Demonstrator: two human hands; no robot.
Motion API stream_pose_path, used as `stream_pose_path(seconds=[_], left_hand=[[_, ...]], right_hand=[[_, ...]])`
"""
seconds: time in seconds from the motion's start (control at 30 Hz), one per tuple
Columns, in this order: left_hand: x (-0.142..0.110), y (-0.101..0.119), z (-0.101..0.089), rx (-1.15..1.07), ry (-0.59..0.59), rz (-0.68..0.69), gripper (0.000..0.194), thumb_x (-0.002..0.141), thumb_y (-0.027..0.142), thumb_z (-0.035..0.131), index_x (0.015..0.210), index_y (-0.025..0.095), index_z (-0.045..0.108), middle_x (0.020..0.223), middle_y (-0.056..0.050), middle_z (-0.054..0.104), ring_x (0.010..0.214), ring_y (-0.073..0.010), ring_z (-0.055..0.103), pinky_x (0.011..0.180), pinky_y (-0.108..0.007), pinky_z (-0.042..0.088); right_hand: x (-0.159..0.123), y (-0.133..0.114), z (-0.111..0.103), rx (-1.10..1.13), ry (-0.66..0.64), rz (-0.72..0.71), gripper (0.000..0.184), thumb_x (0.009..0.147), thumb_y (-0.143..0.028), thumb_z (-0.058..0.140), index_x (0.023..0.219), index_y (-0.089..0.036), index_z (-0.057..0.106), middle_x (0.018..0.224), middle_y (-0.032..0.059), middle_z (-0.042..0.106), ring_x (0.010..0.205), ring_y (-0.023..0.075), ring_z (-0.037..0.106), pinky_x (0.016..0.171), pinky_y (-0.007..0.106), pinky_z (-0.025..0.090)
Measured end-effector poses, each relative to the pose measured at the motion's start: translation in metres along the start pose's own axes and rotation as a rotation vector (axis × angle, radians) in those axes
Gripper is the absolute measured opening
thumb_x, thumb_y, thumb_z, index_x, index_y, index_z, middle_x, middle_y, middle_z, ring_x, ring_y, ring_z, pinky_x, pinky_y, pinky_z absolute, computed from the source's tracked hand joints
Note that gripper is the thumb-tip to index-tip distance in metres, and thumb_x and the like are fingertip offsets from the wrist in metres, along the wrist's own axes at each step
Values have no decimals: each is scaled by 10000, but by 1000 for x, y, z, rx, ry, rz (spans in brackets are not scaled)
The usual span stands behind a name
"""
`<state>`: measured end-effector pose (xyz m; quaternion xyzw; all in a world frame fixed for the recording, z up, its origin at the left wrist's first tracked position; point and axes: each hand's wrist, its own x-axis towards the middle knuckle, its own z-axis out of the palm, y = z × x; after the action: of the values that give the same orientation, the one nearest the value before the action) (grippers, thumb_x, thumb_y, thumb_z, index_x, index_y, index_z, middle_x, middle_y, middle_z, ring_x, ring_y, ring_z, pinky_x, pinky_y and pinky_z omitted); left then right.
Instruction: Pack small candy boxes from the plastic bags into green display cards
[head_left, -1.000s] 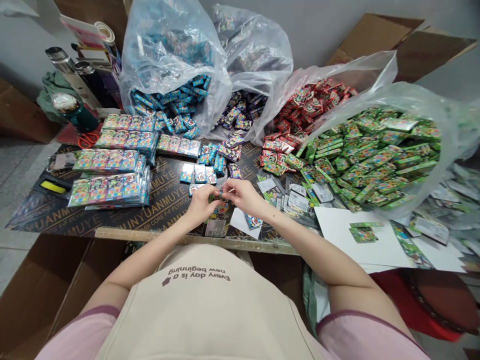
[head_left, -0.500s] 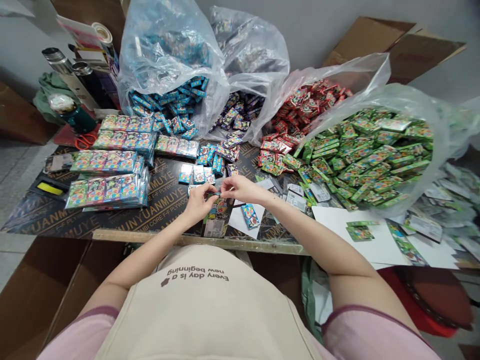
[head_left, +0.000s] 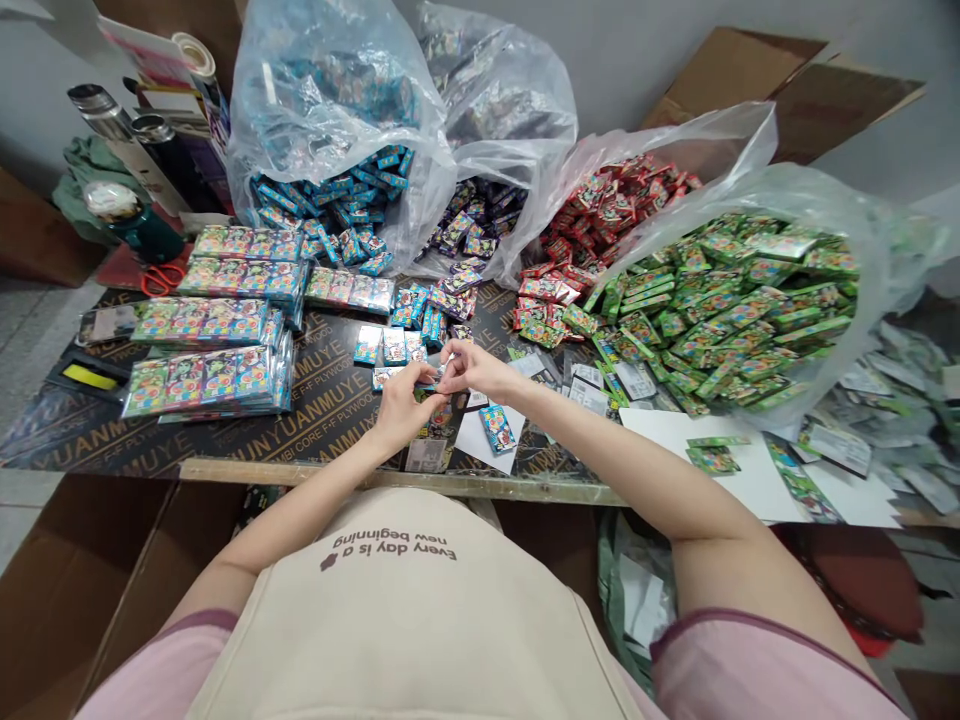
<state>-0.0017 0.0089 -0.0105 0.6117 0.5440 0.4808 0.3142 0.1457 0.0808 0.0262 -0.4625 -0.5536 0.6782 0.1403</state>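
My left hand is closed in a pinch at the top of a printed plastic packet, which lies near the table's front edge. Fingers of my right hand are pinched together at the same top edge, touching my left fingertips. A bit of shiny clear film shows between them; its details are too small to make out. Just right of the packet, a small blue box rests on white card. Behind my left hand sit several small blue boxes, partly hidden by my fingers.
Stacks of wrapped multi-packs stand at left. Along the back, plastic bags spill blue boxes, purple boxes, red packs and green packs. Scissors and a tape-like yellow tool lie far left. White sheets lie right.
My right hand has shifted slightly up and left, and clear film now shows at its fingertips. Both hands keep their pinch. The view has moved slightly.
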Motion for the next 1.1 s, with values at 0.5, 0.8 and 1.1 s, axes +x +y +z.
stream_pose_path(seconds=[0.5,0.8,1.1], left_hand=[[92,-25,-81,244,73,323,322,824,158,595,1136,208,656,1179,-59,673,1133,-212,591,1020,-394,436],[153,-105,-62,1017,-377,290,548,779,113,569,1321,94,488,1358,-208,498,1251,-339,441,1050,-496,342],[225,-129,-82,959,-517,248,865,560,410,834,1318,180,486,1238,-175,544,1203,-370,460,1007,-564,339]], right_hand=[[-13,47,-44,275,532,-179,453,676,-594,702,901,-215,596,858,23,682,669,110,601,628,235,479],[-34,95,-52,-107,609,-294,348,778,-527,607,856,-191,653,806,46,686,720,181,615,670,306,482],[-62,141,-89,-664,803,-159,184,782,-280,606,918,-165,653,949,108,678,906,257,593,823,393,446]])
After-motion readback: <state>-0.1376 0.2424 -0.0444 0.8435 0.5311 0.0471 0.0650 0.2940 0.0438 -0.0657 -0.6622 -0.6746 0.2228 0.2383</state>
